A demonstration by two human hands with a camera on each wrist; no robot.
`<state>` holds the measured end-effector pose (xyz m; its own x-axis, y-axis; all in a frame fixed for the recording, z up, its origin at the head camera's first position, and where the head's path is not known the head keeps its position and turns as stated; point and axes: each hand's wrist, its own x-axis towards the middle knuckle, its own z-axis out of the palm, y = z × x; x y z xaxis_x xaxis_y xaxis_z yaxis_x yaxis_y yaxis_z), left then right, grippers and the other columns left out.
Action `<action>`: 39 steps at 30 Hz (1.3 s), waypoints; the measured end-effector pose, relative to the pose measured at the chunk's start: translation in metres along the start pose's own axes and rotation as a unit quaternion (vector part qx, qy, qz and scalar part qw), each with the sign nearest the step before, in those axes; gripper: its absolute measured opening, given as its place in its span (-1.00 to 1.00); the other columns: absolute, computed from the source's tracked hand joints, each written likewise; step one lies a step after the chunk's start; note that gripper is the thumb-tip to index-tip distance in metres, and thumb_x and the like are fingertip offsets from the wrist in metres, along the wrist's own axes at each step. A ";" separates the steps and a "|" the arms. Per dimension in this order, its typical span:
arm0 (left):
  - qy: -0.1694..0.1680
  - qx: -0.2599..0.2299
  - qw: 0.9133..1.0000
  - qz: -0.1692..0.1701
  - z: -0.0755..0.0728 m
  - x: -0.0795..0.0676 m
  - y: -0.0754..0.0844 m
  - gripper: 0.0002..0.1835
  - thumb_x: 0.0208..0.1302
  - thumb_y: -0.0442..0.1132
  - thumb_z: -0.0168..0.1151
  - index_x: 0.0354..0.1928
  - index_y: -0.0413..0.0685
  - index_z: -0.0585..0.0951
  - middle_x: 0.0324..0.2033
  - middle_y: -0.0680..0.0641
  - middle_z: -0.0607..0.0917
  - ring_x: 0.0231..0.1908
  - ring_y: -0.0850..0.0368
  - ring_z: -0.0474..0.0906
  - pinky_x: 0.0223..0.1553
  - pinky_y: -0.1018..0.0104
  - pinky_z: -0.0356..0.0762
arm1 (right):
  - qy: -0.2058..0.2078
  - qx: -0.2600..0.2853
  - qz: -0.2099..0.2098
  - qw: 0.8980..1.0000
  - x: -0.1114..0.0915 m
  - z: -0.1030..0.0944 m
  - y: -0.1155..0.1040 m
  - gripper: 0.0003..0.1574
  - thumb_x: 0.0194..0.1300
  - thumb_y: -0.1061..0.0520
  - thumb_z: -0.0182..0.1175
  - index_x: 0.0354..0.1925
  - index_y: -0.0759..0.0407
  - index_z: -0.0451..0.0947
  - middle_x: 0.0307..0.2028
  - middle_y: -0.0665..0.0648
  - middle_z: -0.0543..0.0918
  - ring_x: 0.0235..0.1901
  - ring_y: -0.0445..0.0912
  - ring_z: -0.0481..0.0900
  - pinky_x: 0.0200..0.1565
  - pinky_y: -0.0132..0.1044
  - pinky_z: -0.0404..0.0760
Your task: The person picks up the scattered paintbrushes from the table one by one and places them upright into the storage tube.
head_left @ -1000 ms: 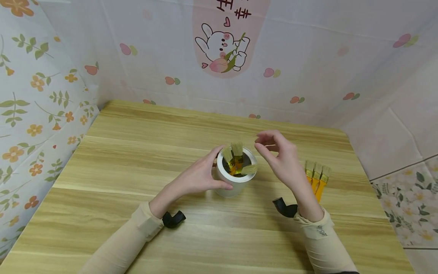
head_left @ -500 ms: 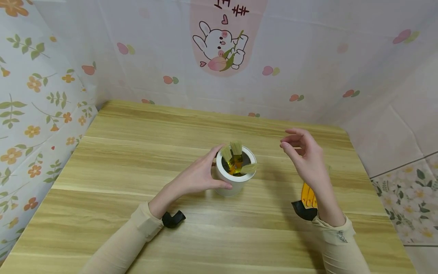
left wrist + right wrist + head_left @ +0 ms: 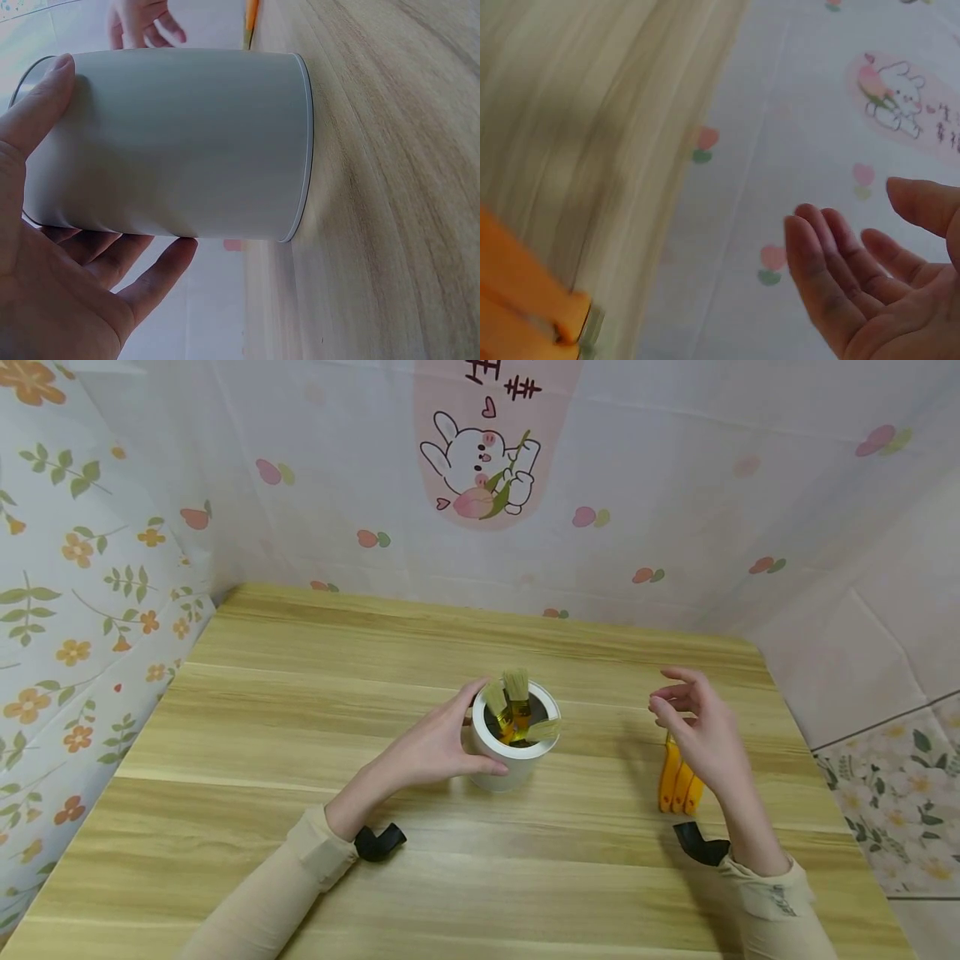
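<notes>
On wood-grained tabletop (image 3: 300, 718), smooth cylindrical cup (image 3: 519, 772) of bristly brushes (image 3: 517, 685).

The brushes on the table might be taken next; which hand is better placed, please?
Probably the right hand: it holds nothing and is near the brushes, while the left hand grips the container.

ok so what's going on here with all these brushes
A person's left hand is wrapped around a white cup that stands upright on the table. Three brushes in the cup lean at different angles, bristles up. The right hand holds nothing and is raised near three orange-handled brushes lying side by side on the table, partly blocking the head camera's view of them.
</notes>
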<state>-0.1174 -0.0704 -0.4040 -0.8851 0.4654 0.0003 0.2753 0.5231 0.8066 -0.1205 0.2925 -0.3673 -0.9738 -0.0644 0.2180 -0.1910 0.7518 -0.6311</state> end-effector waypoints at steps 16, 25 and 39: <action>0.002 -0.006 1.000 0.007 0.000 0.000 -0.001 0.27 -0.06 0.23 0.63 0.61 0.22 0.04 0.42 -0.03 0.45 0.39 -0.03 0.44 0.38 -0.17 0.43 | -0.192 -0.070 0.152 0.967 0.006 -0.019 0.039 0.15 0.56 -0.26 0.03 0.61 0.35 -0.33 0.28 0.60 0.42 -0.27 0.11 0.78 -0.21 -0.04 0.75; 0.001 -0.011 1.000 0.005 0.000 0.000 -0.002 0.27 -0.05 0.22 0.63 0.62 0.21 0.04 0.42 -0.02 0.44 0.40 -0.01 0.43 0.40 -0.15 0.41 | -0.229 -0.092 0.200 0.948 0.008 -0.018 0.052 0.15 0.58 -0.13 0.04 0.56 0.51 -0.40 0.20 0.70 0.43 -0.41 0.00 0.77 -0.25 -0.05 0.76; -0.002 -0.008 1.000 0.001 -0.001 0.001 -0.001 0.29 -0.05 0.23 0.63 0.62 0.18 0.03 0.44 -0.04 0.43 0.41 -0.04 0.42 0.40 -0.17 0.41 | -0.238 -0.109 0.216 0.941 0.011 -0.003 0.059 0.17 0.36 0.19 0.34 0.51 0.65 -0.22 0.20 0.69 0.41 -0.40 -0.01 0.80 -0.30 -0.14 0.78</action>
<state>-0.1185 -0.0714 -0.4043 -0.8836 0.4682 -0.0007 0.2700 0.5109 0.8161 -0.1420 0.3383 -0.3998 -0.9094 0.0296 -0.4149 0.2140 0.8887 -0.4056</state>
